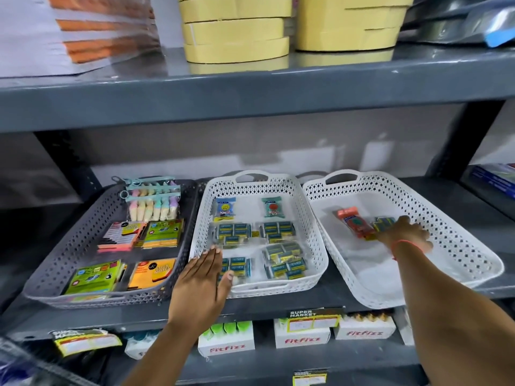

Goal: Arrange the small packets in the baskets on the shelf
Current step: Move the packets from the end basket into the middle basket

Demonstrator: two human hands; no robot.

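Two white perforated baskets sit on the grey shelf. The middle basket [315,218] holds a blue packet [224,208], a green packet [273,208] and several clear bags of small blue-yellow packets [277,232]. My left hand [203,285] lies flat, fingers together, on this basket's front left corner, over one bag. The right basket [457,246] holds an orange packet [354,222] and a bag of blue-yellow packets [384,222]. My right hand [404,232] reaches into it, fingers on that bag; the grip is hidden.
A dark grey basket [69,246] at the left holds sticky notes and a pouch of pastel chalk. Tape rolls [237,29] stand on the shelf above. White Fitfizz boxes [302,337] line the shelf below. A dark upright post [457,140] stands at the right.
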